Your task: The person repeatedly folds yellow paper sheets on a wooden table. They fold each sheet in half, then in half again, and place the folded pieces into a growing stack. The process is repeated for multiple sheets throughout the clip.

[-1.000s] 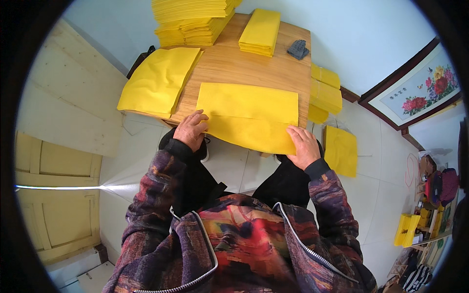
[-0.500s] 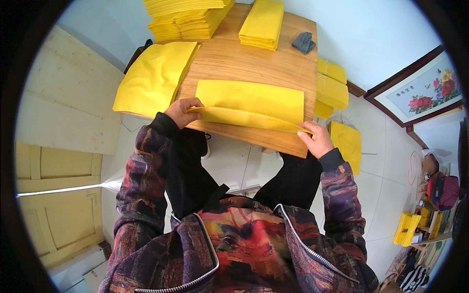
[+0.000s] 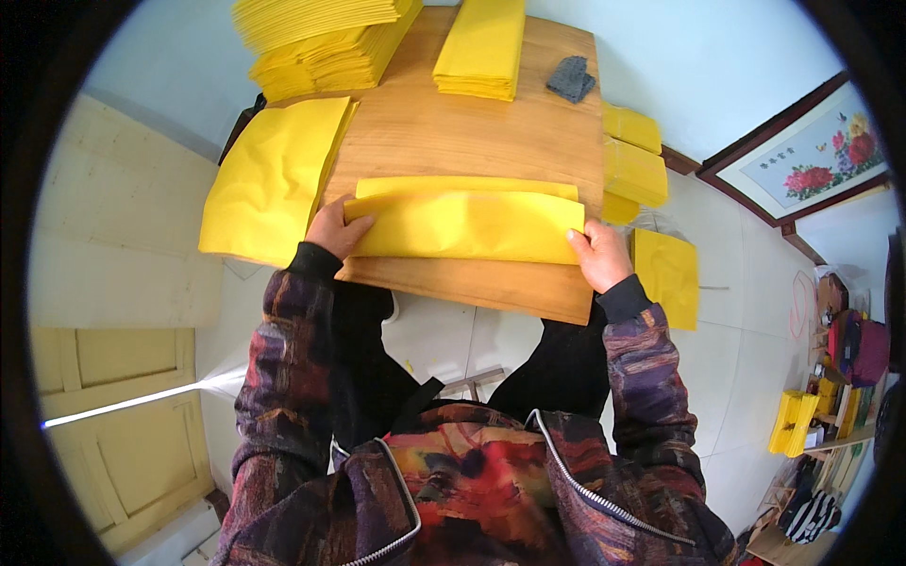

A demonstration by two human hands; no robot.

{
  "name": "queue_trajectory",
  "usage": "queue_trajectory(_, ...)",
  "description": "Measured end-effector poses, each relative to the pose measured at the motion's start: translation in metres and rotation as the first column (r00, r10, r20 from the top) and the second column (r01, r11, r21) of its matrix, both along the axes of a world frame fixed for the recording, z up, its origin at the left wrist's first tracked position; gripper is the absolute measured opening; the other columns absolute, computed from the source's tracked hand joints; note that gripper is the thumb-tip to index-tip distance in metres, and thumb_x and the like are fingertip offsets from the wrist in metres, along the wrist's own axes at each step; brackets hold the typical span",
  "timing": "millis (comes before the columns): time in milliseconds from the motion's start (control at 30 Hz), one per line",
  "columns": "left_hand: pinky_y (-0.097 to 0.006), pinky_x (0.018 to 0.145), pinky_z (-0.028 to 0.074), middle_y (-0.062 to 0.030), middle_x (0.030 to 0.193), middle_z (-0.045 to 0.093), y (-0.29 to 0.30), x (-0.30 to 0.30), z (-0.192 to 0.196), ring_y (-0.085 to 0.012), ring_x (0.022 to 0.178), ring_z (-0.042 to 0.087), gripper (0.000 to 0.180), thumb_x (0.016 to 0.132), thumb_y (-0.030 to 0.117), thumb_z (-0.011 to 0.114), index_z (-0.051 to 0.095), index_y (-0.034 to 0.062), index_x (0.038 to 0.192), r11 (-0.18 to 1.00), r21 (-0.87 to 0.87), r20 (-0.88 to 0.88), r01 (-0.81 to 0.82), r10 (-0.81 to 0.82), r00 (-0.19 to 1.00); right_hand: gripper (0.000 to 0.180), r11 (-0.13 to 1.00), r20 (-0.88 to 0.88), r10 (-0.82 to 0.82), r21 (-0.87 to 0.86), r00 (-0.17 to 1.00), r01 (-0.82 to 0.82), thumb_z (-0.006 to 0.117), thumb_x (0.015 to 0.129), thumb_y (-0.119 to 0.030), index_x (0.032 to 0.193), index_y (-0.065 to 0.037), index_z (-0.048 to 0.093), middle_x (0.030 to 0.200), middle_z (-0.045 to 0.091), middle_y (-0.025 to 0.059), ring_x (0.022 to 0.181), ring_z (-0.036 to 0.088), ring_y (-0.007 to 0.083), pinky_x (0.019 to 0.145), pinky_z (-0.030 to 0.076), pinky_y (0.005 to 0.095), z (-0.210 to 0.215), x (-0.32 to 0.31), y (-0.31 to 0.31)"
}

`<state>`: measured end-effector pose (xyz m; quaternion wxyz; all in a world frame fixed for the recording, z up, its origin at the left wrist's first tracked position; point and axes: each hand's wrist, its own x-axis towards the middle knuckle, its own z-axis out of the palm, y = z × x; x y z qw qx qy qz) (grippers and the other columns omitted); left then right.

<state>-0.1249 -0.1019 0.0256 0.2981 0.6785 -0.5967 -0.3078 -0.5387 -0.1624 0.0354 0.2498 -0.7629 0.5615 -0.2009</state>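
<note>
The left hand (image 3: pixel 332 229) and the right hand (image 3: pixel 600 255) each pinch one end of a long, folded yellow paper sheet (image 3: pixel 467 224), fingers closed over its edge; the sheet lies flat across the near part of the square wooden tabletop (image 3: pixel 472 132). A large loose yellow sheet (image 3: pixel 269 179) overhangs the table's left edge; stacks of yellow paper (image 3: pixel 316 38) sit at the far side, with a small dark grey block (image 3: pixel 571 78) near the far right corner.

A wooden table (image 3: pixel 472 132) carries a folded yellow sheet (image 3: pixel 467 222) between the left hand (image 3: pixel 335 229) and the right hand (image 3: pixel 602 255). Beyond the hands lie stacks of yellow paper (image 3: pixel 321 38), a narrower folded pile (image 3: pixel 483 47) and a small grey block (image 3: pixel 572 78).
</note>
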Motion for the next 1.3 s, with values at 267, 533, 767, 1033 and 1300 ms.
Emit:
queue_trajectory(267,-0.036,0.072,0.052,-0.0198,0.087,0.068,0.005,-0.020,0.001,-0.0322,0.082,0.067,0.032,0.080,0.020,0.069,0.061,-0.0018,0.102,0.980,-0.056,0.131,-0.193,0.199,0.971,0.032,0.989,-0.216,-0.143,0.015,0.966,0.150,0.056,0.088,-0.034,0.080,-0.004,0.060,0.079,0.065,0.0189,0.078,0.061,0.0410,0.065,0.046,0.0512,0.010,0.014,0.004)
queue_trajectory(533,-0.037,0.072,0.051,-0.0184,0.087,0.067,0.006,-0.019,-0.017,-0.0340,0.082,0.066,0.039,0.076,0.017,0.073,0.056,0.0002,0.107,0.954,-0.116,0.006,-0.276,0.278,0.960,0.034,0.972,-0.374,-0.210,0.022,0.903,0.235,0.055,0.089,-0.036,0.079,-0.005,0.062,0.078,0.067,0.0165,0.076,0.064,0.0371,0.064,0.049,0.0496,0.013,0.025,0.007)
queue_trajectory(767,-0.035,0.075,0.051,-0.0189,0.096,0.065,0.009,-0.028,-0.012,-0.0284,0.087,0.065,0.045,0.080,0.013,0.071,0.050,0.0021,0.119,0.948,-0.243,0.231,-0.205,0.262,0.937,0.035,0.961,-0.385,-0.260,-0.017,0.885,0.275,0.054,0.091,-0.037,0.084,-0.004,0.062,0.080,0.067,0.0161,0.078,0.065,0.0369,0.066,0.050,0.0488,0.012,0.026,0.011)
queue_trajectory(1033,-0.040,0.082,0.050,-0.0225,0.102,0.065,0.012,-0.031,-0.006,-0.0368,0.097,0.063,0.046,0.079,0.016,0.071,0.052,0.0008,0.118,0.954,-0.129,0.172,-0.272,0.291,0.941,0.034,0.951,-0.349,-0.296,-0.024,0.889,0.307,0.056,0.091,-0.037,0.083,-0.004,0.061,0.080,0.067,0.0179,0.078,0.065,0.0384,0.066,0.050,0.0491,0.010,0.025,0.012)
queue_trajectory(1300,-0.040,0.083,0.050,-0.0227,0.102,0.065,0.011,-0.029,-0.013,-0.0365,0.098,0.063,0.046,0.079,0.017,0.070,0.053,0.0027,0.120,0.946,-0.196,0.178,-0.259,0.294,0.939,0.034,0.951,-0.360,-0.297,-0.027,0.885,0.308,0.057,0.091,-0.036,0.084,-0.003,0.061,0.080,0.067,0.0175,0.077,0.065,0.0378,0.065,0.050,0.0479,0.009,0.027,0.011)
